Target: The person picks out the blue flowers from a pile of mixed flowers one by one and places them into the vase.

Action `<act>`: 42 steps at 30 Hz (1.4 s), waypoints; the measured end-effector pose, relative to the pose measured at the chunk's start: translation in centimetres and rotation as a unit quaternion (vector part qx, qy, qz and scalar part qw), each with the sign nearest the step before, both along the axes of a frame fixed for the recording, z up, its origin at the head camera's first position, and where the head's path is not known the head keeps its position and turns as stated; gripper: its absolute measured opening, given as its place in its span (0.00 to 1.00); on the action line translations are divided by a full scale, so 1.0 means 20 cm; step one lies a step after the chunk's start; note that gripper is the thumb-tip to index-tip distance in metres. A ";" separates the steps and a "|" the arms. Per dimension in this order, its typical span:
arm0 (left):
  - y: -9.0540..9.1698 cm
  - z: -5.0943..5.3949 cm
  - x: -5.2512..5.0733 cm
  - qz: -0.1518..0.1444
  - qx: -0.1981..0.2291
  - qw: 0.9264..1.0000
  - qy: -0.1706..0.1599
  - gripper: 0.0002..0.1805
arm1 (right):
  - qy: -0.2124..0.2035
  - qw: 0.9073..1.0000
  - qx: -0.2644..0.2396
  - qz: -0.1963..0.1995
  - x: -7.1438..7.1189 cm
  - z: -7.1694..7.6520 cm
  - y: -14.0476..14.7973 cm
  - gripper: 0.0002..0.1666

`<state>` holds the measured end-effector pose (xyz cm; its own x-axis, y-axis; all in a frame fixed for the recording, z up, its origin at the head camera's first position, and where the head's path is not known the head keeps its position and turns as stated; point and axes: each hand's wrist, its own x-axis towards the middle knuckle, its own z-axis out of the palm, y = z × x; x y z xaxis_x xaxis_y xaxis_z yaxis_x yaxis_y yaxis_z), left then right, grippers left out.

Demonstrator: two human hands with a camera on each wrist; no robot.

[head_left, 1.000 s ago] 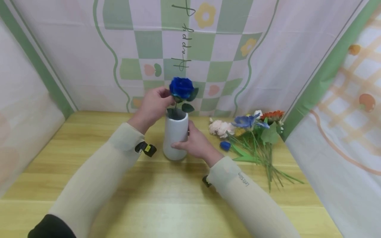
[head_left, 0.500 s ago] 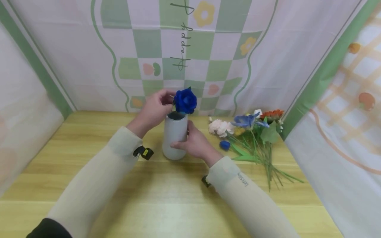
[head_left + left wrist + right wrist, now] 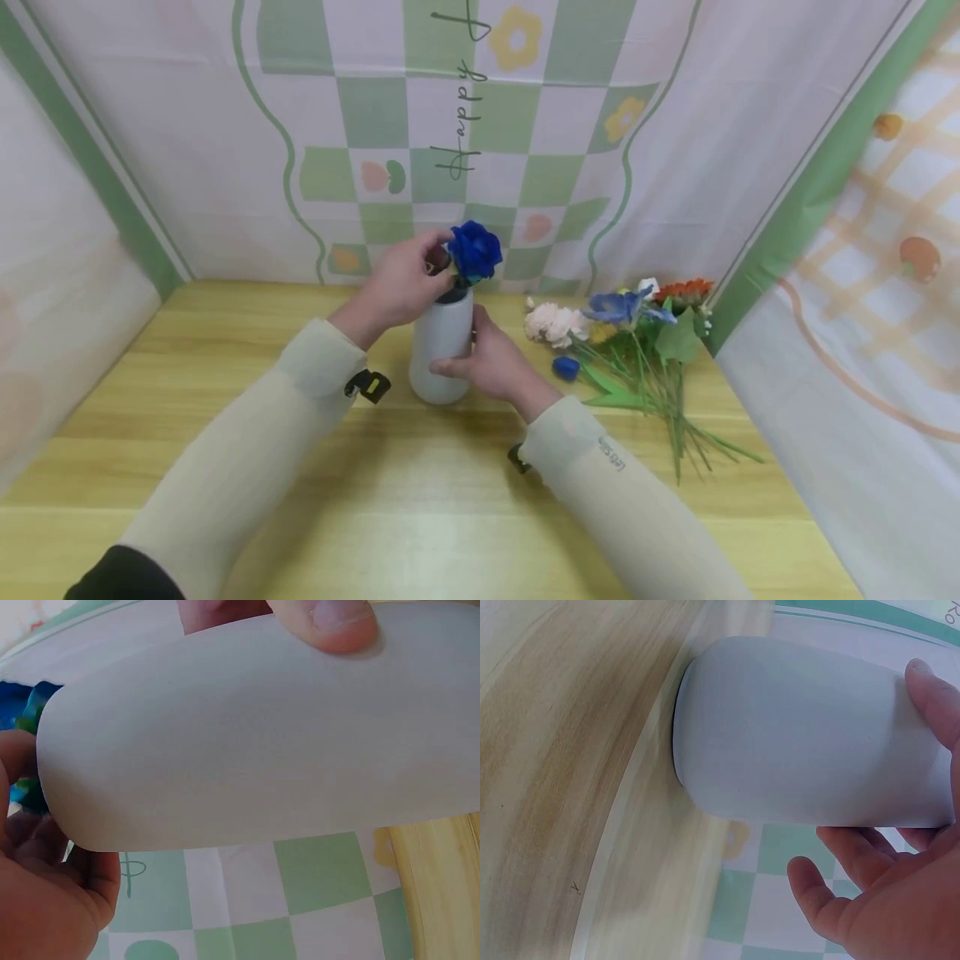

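A white vase [image 3: 441, 346] stands upright on the wooden table. The right hand [image 3: 491, 354] grips its right side, thumb across the front; in the right wrist view the hand [image 3: 900, 892] has its thumb on one side of the vase [image 3: 802, 735] and fingers round the other. A blue rose [image 3: 476, 250] leans right over the vase's mouth. Just below the bloom, at the rim, the left hand [image 3: 401, 279] pinches the rose's stem area, partly hidden by its own fingers. In the left wrist view the left hand [image 3: 52, 877] curls beside the rim of the vase [image 3: 225, 742].
Right of the vase lies a pile of artificial flowers: pink blooms [image 3: 557, 323], a blue-violet one [image 3: 618, 307] and an orange one [image 3: 684, 292], with green stems [image 3: 678, 408] toward the front right. A small blue bud [image 3: 566, 367] lies nearer the vase. A patterned cloth [image 3: 502, 117] hangs behind.
The blue rose has come down toward the vase's mouth and shifted right, its bloom tilting over. The left hand has moved slightly right and down with it. The right hand stays on the vase.
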<state>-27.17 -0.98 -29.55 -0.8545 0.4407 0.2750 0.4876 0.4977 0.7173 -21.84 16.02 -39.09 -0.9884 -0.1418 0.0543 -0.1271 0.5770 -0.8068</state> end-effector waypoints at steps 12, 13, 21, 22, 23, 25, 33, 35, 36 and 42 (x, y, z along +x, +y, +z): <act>-0.02 0.06 0.00 0.032 0.136 0.990 -0.003 0.24 | -0.008 1.000 0.009 -0.015 0.00 0.00 0.00 0.64; -0.02 0.06 0.00 0.032 0.148 0.989 -0.005 0.24 | -0.009 1.000 0.009 -0.015 0.00 0.00 0.00 0.64; -0.02 0.07 -0.01 -0.011 0.209 0.978 -0.021 0.19 | -0.013 1.000 0.008 -0.017 0.00 0.00 0.00 0.64; -0.02 0.07 -0.01 -0.016 0.222 0.975 -0.020 0.19 | -0.014 1.000 0.008 -0.017 0.00 0.00 0.00 0.64; -0.02 0.08 -0.02 -0.022 0.239 0.971 -0.016 0.18 | -0.014 1.000 0.008 -0.017 0.01 0.00 0.00 0.64; -0.03 0.09 -0.02 -0.025 0.273 0.962 -0.010 0.18 | -0.014 1.000 0.008 -0.017 0.01 0.01 -0.01 0.64; -0.03 0.15 -0.02 0.012 0.377 0.926 0.008 0.17 | -0.012 1.000 0.009 -0.021 0.01 0.00 -0.01 0.63; -0.03 0.15 -0.03 0.032 0.397 0.917 0.015 0.18 | -0.009 1.000 0.008 -0.020 0.01 0.00 -0.01 0.63; -0.03 0.15 -0.03 0.045 0.406 0.912 0.022 0.18 | -0.007 1.000 0.008 -0.019 0.01 0.00 0.00 0.63; -0.04 0.15 -0.03 0.081 0.465 0.880 0.044 0.18 | 0.002 1.000 0.002 -0.013 0.00 -0.02 0.00 0.62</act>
<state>-27.78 -1.77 -26.50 -0.8428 -0.1358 0.5209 0.5383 -0.2177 0.8142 -21.80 16.08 -39.40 -0.9915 -0.1164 0.0581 -0.1156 0.5837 -0.8037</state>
